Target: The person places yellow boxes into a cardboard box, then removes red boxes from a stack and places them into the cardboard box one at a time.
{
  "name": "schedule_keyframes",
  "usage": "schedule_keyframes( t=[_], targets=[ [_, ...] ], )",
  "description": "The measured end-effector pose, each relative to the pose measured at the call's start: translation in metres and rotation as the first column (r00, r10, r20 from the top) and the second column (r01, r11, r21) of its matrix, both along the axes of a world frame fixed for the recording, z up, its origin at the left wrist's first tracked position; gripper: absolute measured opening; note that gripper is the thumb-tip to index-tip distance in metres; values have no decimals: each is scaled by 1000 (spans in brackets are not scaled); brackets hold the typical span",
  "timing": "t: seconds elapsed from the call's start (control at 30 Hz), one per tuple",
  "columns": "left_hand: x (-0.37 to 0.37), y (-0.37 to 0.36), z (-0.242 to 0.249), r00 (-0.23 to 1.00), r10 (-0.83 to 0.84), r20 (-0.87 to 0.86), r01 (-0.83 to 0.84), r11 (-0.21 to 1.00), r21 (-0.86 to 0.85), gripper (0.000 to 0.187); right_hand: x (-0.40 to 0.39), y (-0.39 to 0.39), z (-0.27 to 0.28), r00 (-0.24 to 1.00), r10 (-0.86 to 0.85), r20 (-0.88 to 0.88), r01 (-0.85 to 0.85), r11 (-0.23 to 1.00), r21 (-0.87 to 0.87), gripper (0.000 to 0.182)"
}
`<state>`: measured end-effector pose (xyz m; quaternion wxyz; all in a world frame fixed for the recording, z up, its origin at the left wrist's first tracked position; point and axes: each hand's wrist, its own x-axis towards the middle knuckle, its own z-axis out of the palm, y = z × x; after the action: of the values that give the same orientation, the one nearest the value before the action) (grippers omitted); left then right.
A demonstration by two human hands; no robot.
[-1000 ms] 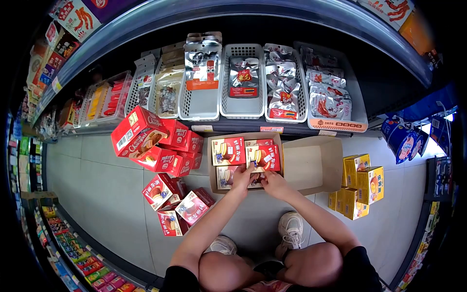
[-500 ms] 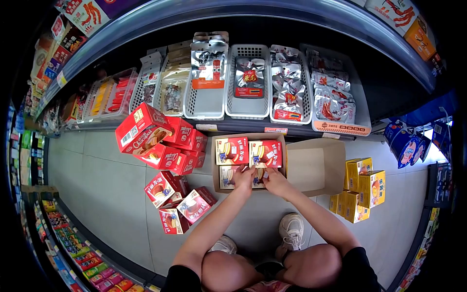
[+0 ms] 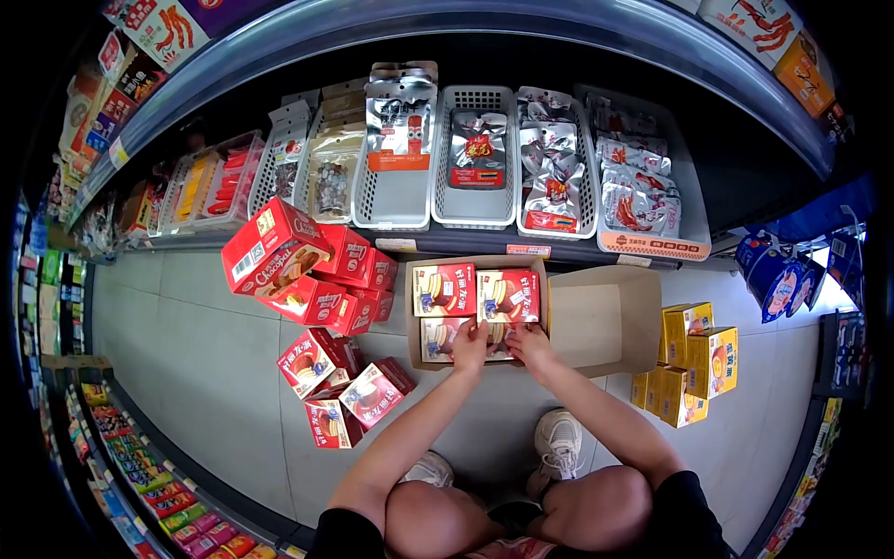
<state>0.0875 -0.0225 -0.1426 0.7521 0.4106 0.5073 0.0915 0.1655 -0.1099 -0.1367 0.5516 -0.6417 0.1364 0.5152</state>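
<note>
Grey tiled shop floor (image 3: 214,373), stocked shelf (image 3: 456,241) ahead. Brown carton (image 3: 410,312): 4 snack boxes (image 3: 444,291). I see left hand (image 3: 469,347), right hand (image 3: 532,347) at near-right box (image 3: 498,342); can't tell whether fingers grip.

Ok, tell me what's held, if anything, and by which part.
Whether anything is gripped cannot be told: the left hand and right hand are at the near edge of the upper right red box in the carton.

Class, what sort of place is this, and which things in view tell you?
Probably a shop aisle: silver snack packets sit in white baskets, small labels line the shelf edge, and colourful packages stand in rows at lower left.
</note>
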Motion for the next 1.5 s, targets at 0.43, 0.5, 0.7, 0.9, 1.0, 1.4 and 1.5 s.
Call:
schedule_keyframes(
  t=[0.43, 0.5, 0.7, 0.9, 1.0, 1.4, 1.5],
  targets=[
    [1, 10, -11, 986, -150, -77, 151, 989, 9, 47, -6, 2, -22, 992, -98, 83, 99, 995, -10, 30],
    [-1, 7, -18, 984, -145, -100, 156, 982, 110, 45, -6, 2, -20, 992, -102, 69, 103, 995, -13, 30],
    [-4, 2, -22, 986, -132, -100, 143, 983, 113, 40, -7, 3, -16, 992, -94, 87, 91, 995, 31, 33],
    [4, 10, -14, 998, -53, -30, 54, 998, 31, 34, -2, 3, -8, 998, -50, 45, 48, 998, 33, 33],
    [8, 6, -8, 1000, 28, -2, -28, 999, -35, 31, -1, 4, 3, 997, -64, 45, 61, 996, 62, 32],
    [-3, 14, -8, 987, 155, 49, -148, 980, -137, 30, -5, 9, 0, 989, 50, 136, -60, 996, 66, 24],
    [-12, 22, -3, 990, 118, 75, -101, 976, -192, 27, -1, 7, 7, 968, 182, 175, -196, 978, 66, 20]
  ],
)
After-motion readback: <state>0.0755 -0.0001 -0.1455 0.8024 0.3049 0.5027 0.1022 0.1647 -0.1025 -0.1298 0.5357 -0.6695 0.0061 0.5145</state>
